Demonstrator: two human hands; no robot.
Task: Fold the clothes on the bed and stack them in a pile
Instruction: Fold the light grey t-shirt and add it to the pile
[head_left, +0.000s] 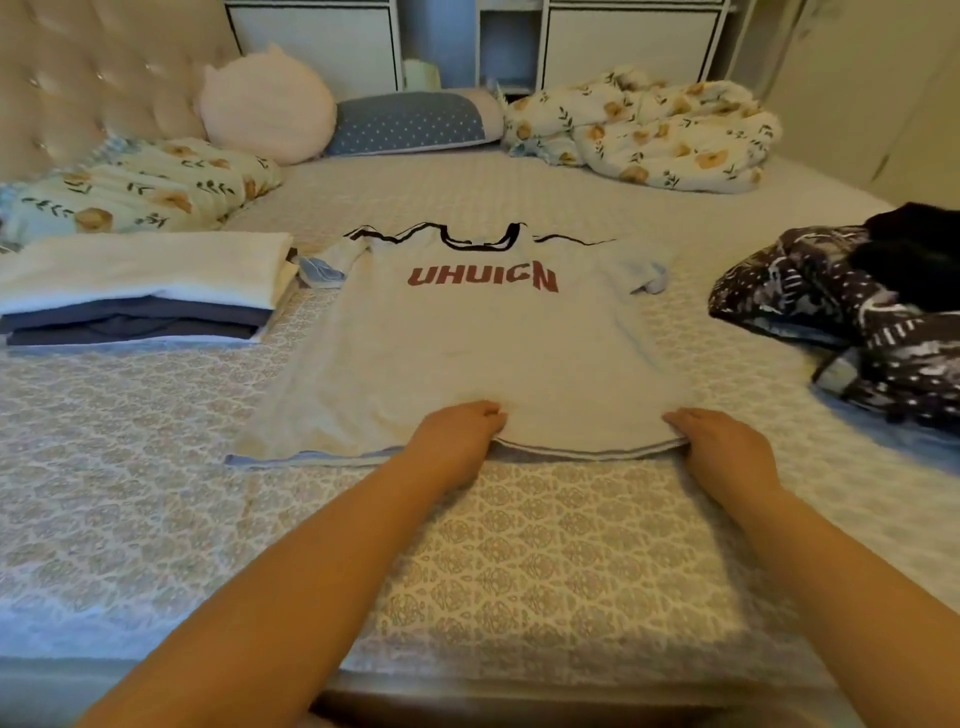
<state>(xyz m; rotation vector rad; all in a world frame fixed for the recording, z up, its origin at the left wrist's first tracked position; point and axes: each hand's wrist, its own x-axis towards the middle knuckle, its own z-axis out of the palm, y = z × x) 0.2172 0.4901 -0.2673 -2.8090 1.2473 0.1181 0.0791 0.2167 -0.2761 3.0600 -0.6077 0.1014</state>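
Patterned bedding (545, 561) covers the bed nearest the person, and on it both hands grip the near hem of a pale T-shirt (488, 353) laid flat, front up. The left hand (457, 436) has its fingers curled round the hem's middle; the right hand (722, 447) pinches the hem's right corner. Beyond the grip the shirt runs away to its red lettering and dark-trimmed collar. Left of the grip and farther back sits a stack of folded clothes (145, 291) — white on top, dark below. Right of the grip lies a heap of dark patterned garments (852, 322), unfolded. Farthest off, floral pillows (140, 187) and a crumpled floral quilt (649, 130).
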